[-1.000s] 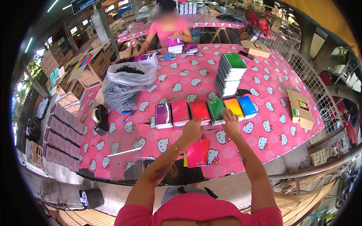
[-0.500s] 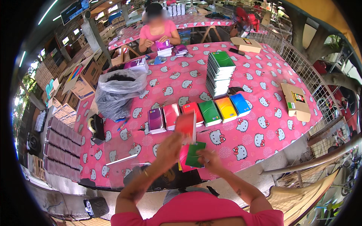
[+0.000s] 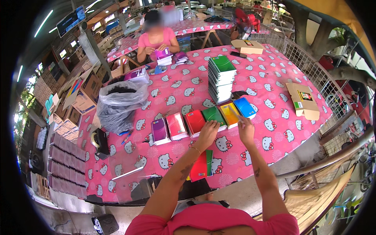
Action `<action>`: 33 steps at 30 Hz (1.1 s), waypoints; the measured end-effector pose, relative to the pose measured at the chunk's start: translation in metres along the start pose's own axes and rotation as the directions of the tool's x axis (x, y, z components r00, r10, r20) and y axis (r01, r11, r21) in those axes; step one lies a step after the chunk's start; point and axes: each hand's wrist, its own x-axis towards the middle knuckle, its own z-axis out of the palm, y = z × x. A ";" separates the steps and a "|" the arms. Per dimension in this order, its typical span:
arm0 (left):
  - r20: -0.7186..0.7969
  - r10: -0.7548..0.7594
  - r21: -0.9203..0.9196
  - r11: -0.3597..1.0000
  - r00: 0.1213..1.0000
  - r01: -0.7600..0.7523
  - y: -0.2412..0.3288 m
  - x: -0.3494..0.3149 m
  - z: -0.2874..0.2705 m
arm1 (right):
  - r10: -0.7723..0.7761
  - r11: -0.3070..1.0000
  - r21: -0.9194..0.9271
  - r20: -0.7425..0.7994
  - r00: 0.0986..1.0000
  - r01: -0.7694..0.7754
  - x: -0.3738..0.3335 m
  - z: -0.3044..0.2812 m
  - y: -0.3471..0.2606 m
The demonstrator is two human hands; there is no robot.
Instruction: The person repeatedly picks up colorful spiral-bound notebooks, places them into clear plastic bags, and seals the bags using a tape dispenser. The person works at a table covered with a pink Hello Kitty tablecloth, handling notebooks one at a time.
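A row of spiral notebook stacks crosses the table: purple (image 3: 159, 130), pink (image 3: 176, 125), red (image 3: 194, 120), green (image 3: 213, 115), yellow (image 3: 228, 112) and blue (image 3: 244, 106). My left hand (image 3: 209, 132) is at the front edge of the green stack, its fingers curled onto the top green notebook. With pinched fingers, my right hand (image 3: 246, 130) grips the right front edge of the yellow notebook. Closer to me lies a small pile with a red notebook (image 3: 199, 168) on top. A green notebook (image 3: 210, 159) sticks out beneath it, and a bit of yellow shows at its left.
A tall notebook stack (image 3: 221, 80) stands behind the row. To the left are a grey plastic bag (image 3: 117, 103), a tape dispenser (image 3: 100, 143) and bundled notebooks (image 3: 64, 166). Flat cardboard boxes (image 3: 303, 101) lie right. Across the table a person (image 3: 157, 39) handles purple notebooks.
The red notebook from my left hand now lies on the near pile, over the green one my right hand was holding. Both hands have moved forward to the green and yellow stacks.
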 end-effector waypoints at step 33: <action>-0.286 -0.395 -0.290 0.904 0.873 0.315 -0.054 -0.094 -0.248 | -0.002 0.744 0.636 0.308 0.951 -0.204 -0.107 0.025 -0.052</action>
